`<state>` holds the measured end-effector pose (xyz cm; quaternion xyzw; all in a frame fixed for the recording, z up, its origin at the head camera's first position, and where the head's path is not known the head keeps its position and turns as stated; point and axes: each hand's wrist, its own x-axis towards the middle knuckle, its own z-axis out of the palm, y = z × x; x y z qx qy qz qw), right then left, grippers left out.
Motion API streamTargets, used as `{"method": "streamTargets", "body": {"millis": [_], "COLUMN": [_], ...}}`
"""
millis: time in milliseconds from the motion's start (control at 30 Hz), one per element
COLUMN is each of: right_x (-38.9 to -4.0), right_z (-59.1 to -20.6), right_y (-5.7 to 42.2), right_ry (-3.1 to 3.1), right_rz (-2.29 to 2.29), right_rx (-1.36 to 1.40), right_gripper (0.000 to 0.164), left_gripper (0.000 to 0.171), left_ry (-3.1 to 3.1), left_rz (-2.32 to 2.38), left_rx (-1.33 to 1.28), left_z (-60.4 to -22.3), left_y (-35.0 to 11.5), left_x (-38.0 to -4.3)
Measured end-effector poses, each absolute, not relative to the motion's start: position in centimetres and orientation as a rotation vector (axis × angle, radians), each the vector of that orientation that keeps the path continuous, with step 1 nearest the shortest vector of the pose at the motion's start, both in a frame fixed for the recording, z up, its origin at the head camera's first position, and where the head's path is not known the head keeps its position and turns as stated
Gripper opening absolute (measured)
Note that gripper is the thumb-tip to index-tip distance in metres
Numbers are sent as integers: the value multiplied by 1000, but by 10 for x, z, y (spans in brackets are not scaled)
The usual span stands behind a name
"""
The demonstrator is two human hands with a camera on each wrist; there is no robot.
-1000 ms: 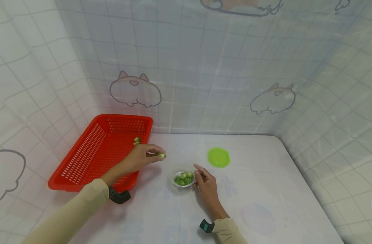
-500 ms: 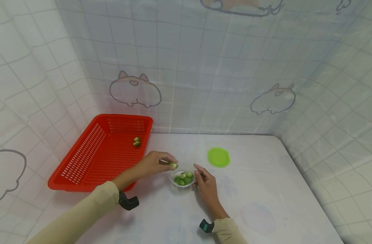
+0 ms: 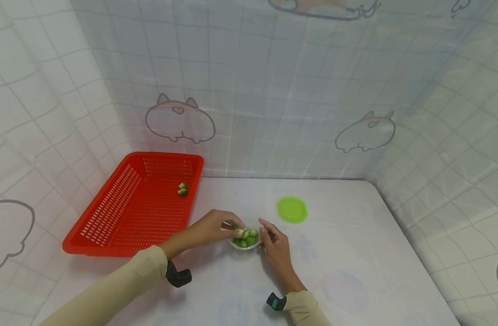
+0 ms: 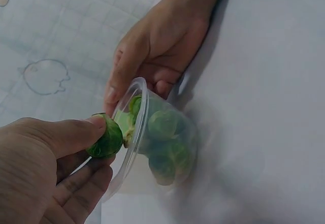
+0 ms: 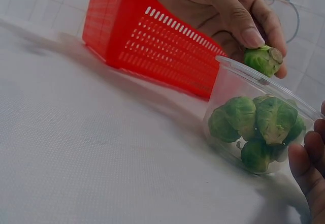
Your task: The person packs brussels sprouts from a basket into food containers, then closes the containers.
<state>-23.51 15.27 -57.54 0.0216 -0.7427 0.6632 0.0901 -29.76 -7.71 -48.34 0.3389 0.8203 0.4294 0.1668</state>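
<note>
My left hand point(image 3: 214, 227) pinches a Brussels sprout point(image 5: 262, 60) between thumb and fingers, right at the rim of a clear plastic tub point(image 4: 142, 127). Several green Brussels sprouts point(image 5: 274, 117) lie inside the tub, which stands upright on the table. On the tub's right side, my right hand point(image 3: 278, 246) rests with relaxed fingers close against its wall. In the left wrist view, the held sprout point(image 4: 106, 138) overlaps the tub's mouth, and the right hand point(image 4: 157, 46) shows behind the tub.
A red slotted basket point(image 3: 130, 213) sits at the left of the table, with two more sprouts point(image 3: 182, 189) near its right wall. Beyond the tub lies a flat lime-green lid point(image 3: 292, 209). Patterned sheets point(image 3: 289, 113) enclose the back and sides.
My left hand has carried the sprout from beside the basket rightward and down to the tub's mouth. The right hand and the tub have stayed in place.
</note>
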Motion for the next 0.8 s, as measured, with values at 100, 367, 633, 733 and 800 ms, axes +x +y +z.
{"method": "streamTargets", "body": {"millis": [100,367,633,733,800], "right_x": [-235,-235,-232,-232,-234], "right_z": [-575,-576,-568,-572,-576], "right_y": [153,153,152,152,152], "right_ry": [-2220,-2228,-2257,-2248,-2245], "right_rz": [1960,1949,1951,1940,1926], "right_rx": [63,76,62,69,69], "right_gripper": [40,40,37,39,41], "left_gripper": [18,14,13,13,13], "left_ry": [2338,2405,2434,2442,2447], "left_rz": [1199,1056,951,918,904], "left_rx": [999,1047,1105,1120,1130], "left_z": [-483,-485,-483,-481,-480], "left_y": [-75,-70,-69,-68,-68], "left_x": [-297,-298,-295,-295,-294]}}
